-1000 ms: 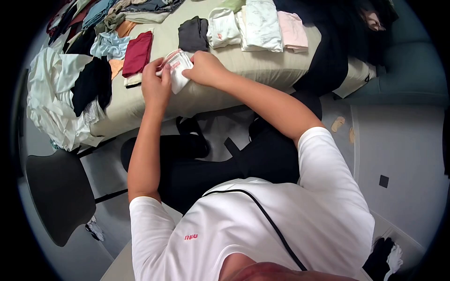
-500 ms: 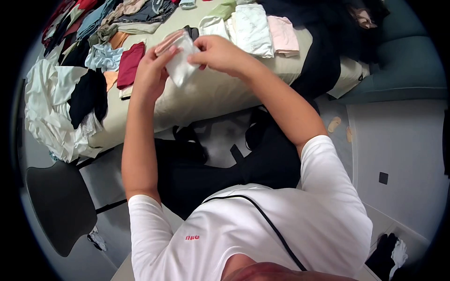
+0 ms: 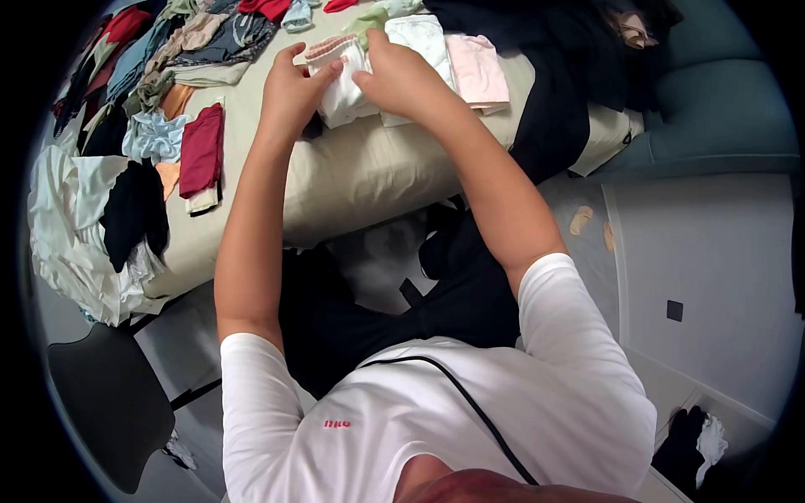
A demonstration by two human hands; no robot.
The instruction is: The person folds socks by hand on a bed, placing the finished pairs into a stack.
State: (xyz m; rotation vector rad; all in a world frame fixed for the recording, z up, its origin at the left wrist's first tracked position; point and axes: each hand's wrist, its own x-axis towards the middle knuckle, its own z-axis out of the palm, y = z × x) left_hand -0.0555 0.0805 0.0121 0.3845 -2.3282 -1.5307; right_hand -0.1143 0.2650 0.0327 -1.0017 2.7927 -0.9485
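A small white folded cloth with a pinkish edge (image 3: 342, 94) is between my hands, over the front part of the bed. My left hand (image 3: 293, 88) pinches its left side between thumb and fingers. On the other side, my right hand (image 3: 404, 74) is at its upper right part, fingers curled and thumb near the cloth. Just right of my right hand lie a folded white patterned garment (image 3: 423, 38) and a folded pink one (image 3: 476, 71). A dark folded cloth (image 3: 313, 127) is mostly hidden behind my left hand and the white cloth.
Left on the bed (image 3: 352, 168) lie a folded red garment (image 3: 201, 149), a black cloth (image 3: 134, 214) and a white heap (image 3: 67, 226). Several loose clothes spread behind. Dark fabric (image 3: 558, 126) hangs at the right, beside a teal sofa (image 3: 713, 109). A grey chair (image 3: 109, 402) stands lower left.
Both hands have moved forward with the white cloth, to beside the folded white garments. The cloth has been turned, and its pinkish edge now faces up. The camera view has shifted slightly.
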